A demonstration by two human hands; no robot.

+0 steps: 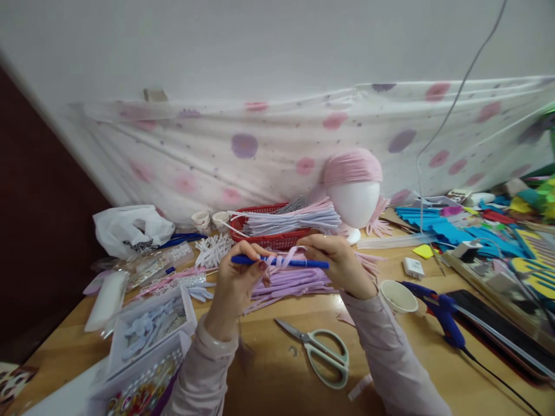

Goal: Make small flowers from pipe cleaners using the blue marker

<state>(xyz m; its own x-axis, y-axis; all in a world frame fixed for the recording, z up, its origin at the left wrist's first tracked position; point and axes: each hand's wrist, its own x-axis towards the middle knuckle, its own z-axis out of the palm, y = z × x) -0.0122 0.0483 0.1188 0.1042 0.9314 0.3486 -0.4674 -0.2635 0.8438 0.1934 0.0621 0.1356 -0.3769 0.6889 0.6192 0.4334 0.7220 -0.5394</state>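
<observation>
A thin blue stick (303, 263), like a pen, lies level between my two hands above the wooden table (269, 346). My left hand (237, 282) pinches its left end with closed fingers. My right hand (337, 261) grips the right part, fingers closed too. A pale pink foam strip (284, 258) is wound around the stick's middle, between the hands. Under the hands lies a heap of pink and lilac foam strips (295, 282).
Mint-handled scissors (323, 346) lie in front of me. A paper cup (398, 296) and a blue glue gun (442, 312) are at right. A red basket (273, 231) of strips and a white foam head (354, 199) stand behind. Bead boxes (143, 341) sit at left.
</observation>
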